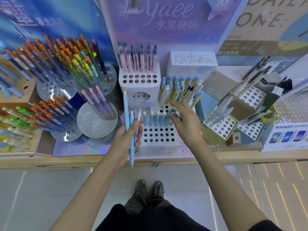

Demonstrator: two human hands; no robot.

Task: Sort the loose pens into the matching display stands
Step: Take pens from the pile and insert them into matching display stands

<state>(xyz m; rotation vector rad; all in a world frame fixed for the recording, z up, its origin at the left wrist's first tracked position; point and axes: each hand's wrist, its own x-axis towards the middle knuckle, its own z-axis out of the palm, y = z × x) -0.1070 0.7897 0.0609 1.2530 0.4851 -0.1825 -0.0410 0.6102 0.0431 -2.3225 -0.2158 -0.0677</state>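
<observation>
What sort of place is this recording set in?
Probably a stationery shop: a shelf of perforated display stands stocked with pens, printed brand backboards behind them, and a scribbled test pad.

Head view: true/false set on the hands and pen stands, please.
1. The left hand grips light blue pens. True.
2. The pink pens stand in the front stand. False: they stand in the back stand; the front stand holds blue pens.
3. Every hole of the front stand is filled. False: only its back row holds pens.
4. The right hand reaches over the stands. True.
5. Orange-capped pens stand in clear holders at left. True.
</observation>
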